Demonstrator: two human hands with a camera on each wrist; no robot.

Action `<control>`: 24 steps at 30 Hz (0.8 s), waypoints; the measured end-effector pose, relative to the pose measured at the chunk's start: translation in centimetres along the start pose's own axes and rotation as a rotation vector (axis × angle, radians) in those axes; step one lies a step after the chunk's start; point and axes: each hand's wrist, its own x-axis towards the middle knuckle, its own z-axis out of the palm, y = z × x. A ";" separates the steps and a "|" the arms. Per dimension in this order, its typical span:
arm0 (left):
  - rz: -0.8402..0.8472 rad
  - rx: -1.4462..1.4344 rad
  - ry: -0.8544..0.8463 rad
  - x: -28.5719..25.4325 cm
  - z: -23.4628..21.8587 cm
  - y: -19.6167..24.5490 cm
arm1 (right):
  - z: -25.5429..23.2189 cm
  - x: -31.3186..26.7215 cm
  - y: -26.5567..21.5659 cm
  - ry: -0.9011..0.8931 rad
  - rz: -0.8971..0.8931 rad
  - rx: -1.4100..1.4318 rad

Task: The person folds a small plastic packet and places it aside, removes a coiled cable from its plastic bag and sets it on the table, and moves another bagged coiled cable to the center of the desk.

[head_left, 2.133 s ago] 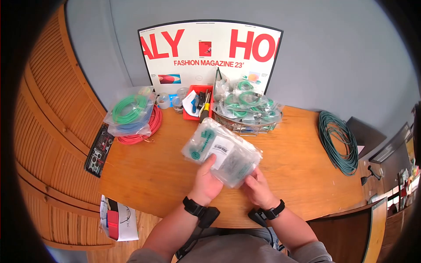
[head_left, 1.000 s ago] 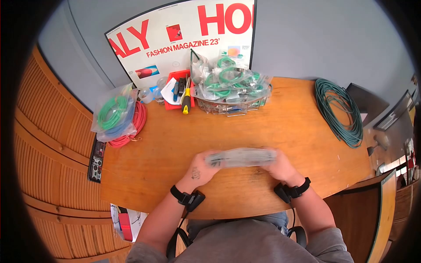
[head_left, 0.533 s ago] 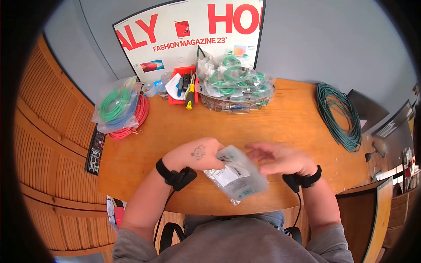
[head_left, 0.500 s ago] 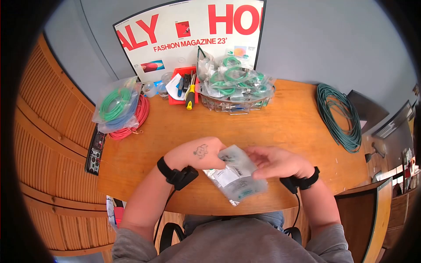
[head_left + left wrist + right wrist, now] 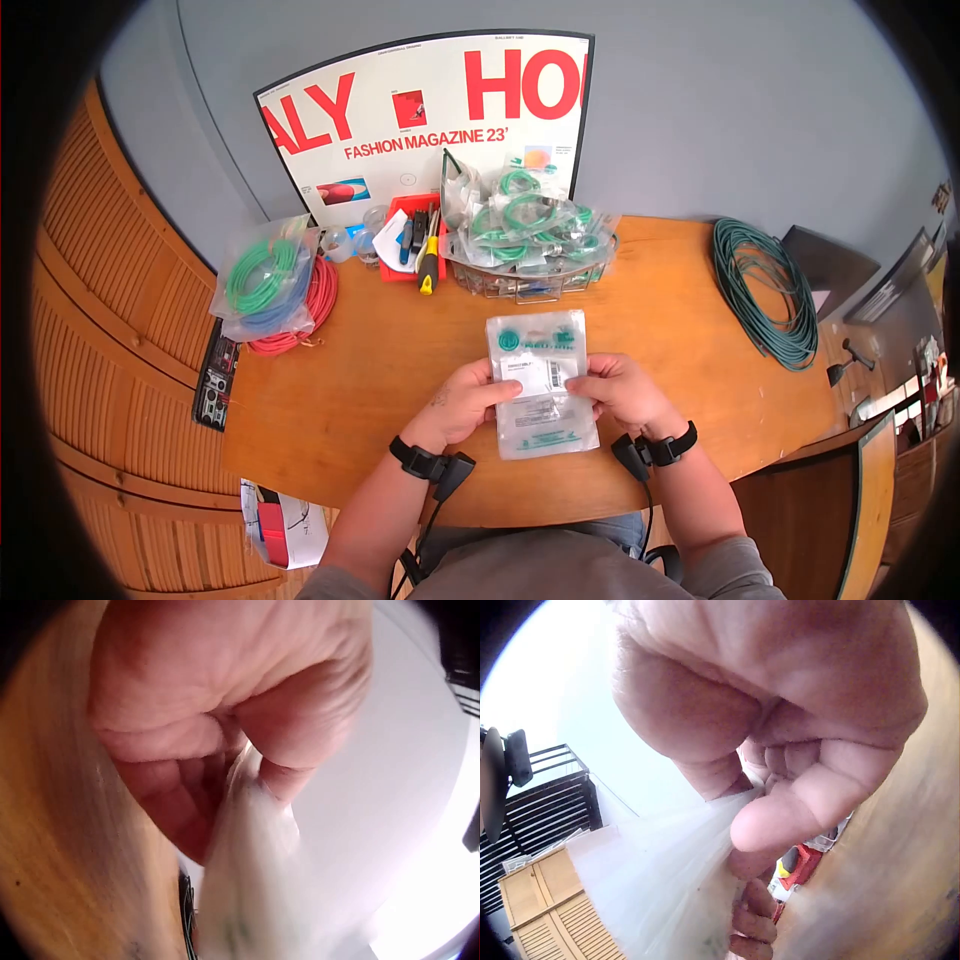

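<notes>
A clear plastic bag with a white label and green print is held flat above the wooden table, near its front edge. My left hand grips the bag's left edge, thumb on top. My right hand pinches its right edge. In the left wrist view the left hand is curled round the blurred bag. In the right wrist view the thumb and fingers of the right hand close on the bag's edge.
A wire basket piled with bagged green cables stands at the back. Left of it are a red tray of tools, a bag of green and blue cable on a red coil, and a poster. A green cable coil lies right.
The bag hung tilted from my left hand with the right hand hovering over it. Now both hands hold it by its sides, upright and label up, further from the table's edge.
</notes>
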 end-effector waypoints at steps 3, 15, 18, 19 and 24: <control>0.043 0.057 -0.021 0.8 -0.1 0.6 | -0.8 0.6 0.0 -0.034 -0.002 0.138; 0.167 0.424 -0.037 6.0 -1.8 0.0 | -4.8 5.7 3.6 -0.081 -0.027 0.322; 0.049 0.168 -0.055 6.4 -2.8 -1.3 | -4.8 6.1 4.1 -0.096 0.012 0.434; 0.032 0.158 -0.057 6.3 -3.2 -1.2 | -5.1 6.2 4.1 -0.086 0.027 0.443; -0.151 -0.204 -0.111 5.8 -4.9 -0.6 | -4.5 6.2 2.3 -0.040 0.057 0.499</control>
